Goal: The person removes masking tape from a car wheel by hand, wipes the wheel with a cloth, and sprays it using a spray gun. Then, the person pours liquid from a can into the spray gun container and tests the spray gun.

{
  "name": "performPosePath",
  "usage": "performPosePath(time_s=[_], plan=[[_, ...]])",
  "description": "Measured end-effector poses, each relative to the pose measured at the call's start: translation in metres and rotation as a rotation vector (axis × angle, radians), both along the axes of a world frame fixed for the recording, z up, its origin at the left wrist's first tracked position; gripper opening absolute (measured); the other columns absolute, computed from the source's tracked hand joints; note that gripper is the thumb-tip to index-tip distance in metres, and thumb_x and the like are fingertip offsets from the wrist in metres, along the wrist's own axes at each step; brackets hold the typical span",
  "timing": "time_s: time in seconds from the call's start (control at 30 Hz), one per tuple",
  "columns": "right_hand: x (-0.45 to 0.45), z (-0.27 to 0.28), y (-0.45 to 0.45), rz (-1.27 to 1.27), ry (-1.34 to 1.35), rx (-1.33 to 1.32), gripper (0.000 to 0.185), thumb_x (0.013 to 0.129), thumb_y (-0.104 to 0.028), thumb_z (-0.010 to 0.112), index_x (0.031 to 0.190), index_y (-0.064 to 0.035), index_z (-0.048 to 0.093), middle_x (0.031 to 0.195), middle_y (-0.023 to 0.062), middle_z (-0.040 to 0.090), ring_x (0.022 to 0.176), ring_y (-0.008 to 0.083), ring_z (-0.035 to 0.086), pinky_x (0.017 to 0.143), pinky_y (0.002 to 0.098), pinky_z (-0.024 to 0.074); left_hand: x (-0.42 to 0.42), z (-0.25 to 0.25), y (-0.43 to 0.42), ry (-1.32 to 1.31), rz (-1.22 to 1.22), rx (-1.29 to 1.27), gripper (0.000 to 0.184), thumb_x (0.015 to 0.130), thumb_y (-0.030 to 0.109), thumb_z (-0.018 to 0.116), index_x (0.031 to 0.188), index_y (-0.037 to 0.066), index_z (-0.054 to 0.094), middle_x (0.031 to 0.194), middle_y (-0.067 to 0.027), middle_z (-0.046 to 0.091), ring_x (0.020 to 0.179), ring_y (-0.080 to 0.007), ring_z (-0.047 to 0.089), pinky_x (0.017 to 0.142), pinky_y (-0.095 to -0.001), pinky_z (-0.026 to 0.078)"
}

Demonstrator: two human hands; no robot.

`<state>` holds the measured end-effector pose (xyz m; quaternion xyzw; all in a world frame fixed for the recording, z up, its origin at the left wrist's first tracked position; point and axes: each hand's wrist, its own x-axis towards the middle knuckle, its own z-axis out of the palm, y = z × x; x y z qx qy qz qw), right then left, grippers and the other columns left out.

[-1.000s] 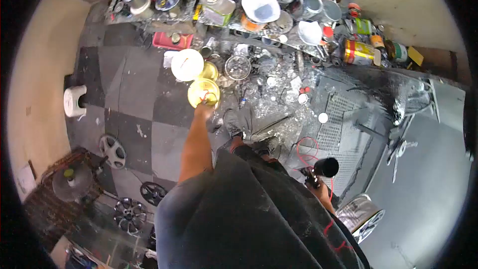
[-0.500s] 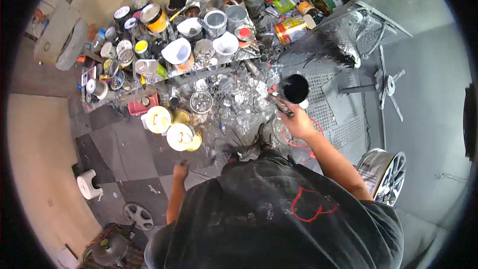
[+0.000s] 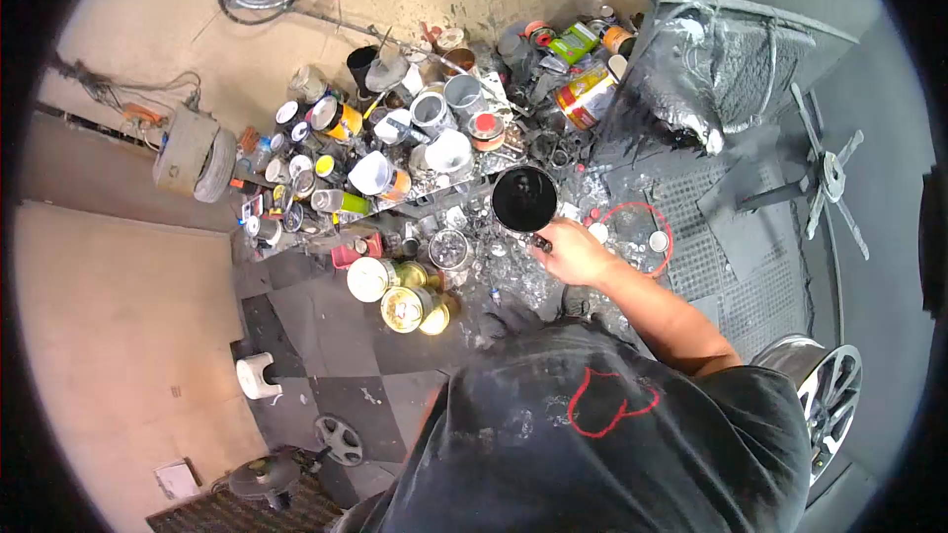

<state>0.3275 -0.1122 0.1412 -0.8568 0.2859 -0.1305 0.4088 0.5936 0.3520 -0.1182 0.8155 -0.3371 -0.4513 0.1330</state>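
In my right hand is what looks like a paint spray gun, with a round cup that is open at the top and black inside. My fingers are wrapped round its dark handle, and most of the gun's body is hidden under the cup and hand. The cup is in front of the cluttered bench, over the littered floor. My left hand is out of sight; only a sliver of that arm shows beside my dark shirt. Nearest on the floor are a white-topped can and an open yellowish can.
Paint tins, tubs and cups crowd the bench. A red hoop lies on the floor mat. At right are a metal stand and an alloy wheel. A white stool stands at left.
My right hand has moved left with the spray gun, and the cup's opening faces me more fully. My left hand has dropped out of view. The camera view has shifted.
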Motion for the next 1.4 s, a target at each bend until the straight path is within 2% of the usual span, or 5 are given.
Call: performPosePath(time_s=[0.33,0.57,0.7,0.77,1.4], plan=[[-0.058,0.000,-0.033,-0.132,-0.147,-0.043,0.044,0.088,-0.006,0.066,0.132,-0.0062,0.060,0.121,0.0262,0.063,0.112,0.0464,0.061,0.097,0.0497,0.0511,-0.058,0.054,-0.095,0.065,0.005,0.103,0.045,0.092,0.036,0.071,0.124,0.004,0.068,0.110,-0.0177,0.075,0.103,-0.0276,0.073,0.087,-0.0380,0.055],[-0.101,0.027,-0.044,-0.013,-0.011,0.518,0.051,0.086,-0.007,0.069,0.136,-0.0059,0.062,0.128,0.0183,0.069,0.113,0.0303,0.068,0.101,0.0382,0.0496,-0.038,0.057,-0.113,-0.034,0.040,-0.031,0.049,0.090,0.037,0.073,0.127,0.006,0.068,0.119,-0.0172,0.074,0.106,-0.0279,0.072,0.090,-0.0374,0.055],[-0.088,0.008,-0.037,-0.101,0.113,0.303,0.054,0.085,-0.018,0.073,0.136,-0.0064,0.063,0.121,0.0206,0.070,0.109,0.0289,0.069,0.097,0.0360,0.0511,-0.049,0.053,-0.112,0.119,0.304,0.044,0.044,0.091,0.027,0.072,0.125,-0.001,0.067,0.111,-0.0164,0.076,0.105,-0.0260,0.071,0.094,-0.0377,0.052],[-0.089,0.004,-0.034,-0.024,0.216,0.527,0.054,0.085,-0.022,0.074,0.136,-0.0066,0.063,0.119,0.0230,0.070,0.109,0.0300,0.069,0.097,0.0373,0.0507,-0.022,-0.016,-0.078,0.111,-0.130,-0.045,0.048,0.090,0.037,0.071,0.127,0.006,0.068,0.119,-0.0153,0.074,0.108,-0.0265,0.071,0.093,-0.0385,0.053],[-0.045,0.012,0.003,-0.081,0.016,0.365,0.050,0.088,-0.011,0.071,0.135,0.0012,0.060,0.125,0.0189,0.070,0.116,0.0244,0.065,0.102,0.0364,0.0477,0.000,0.038,-0.025,-0.063,0.223,0.092,0.039,0.090,0.034,0.070,0.115,0.004,0.074,0.111,-0.0173,0.076,0.102,-0.0262,0.073,0.087,-0.0399,0.055]])
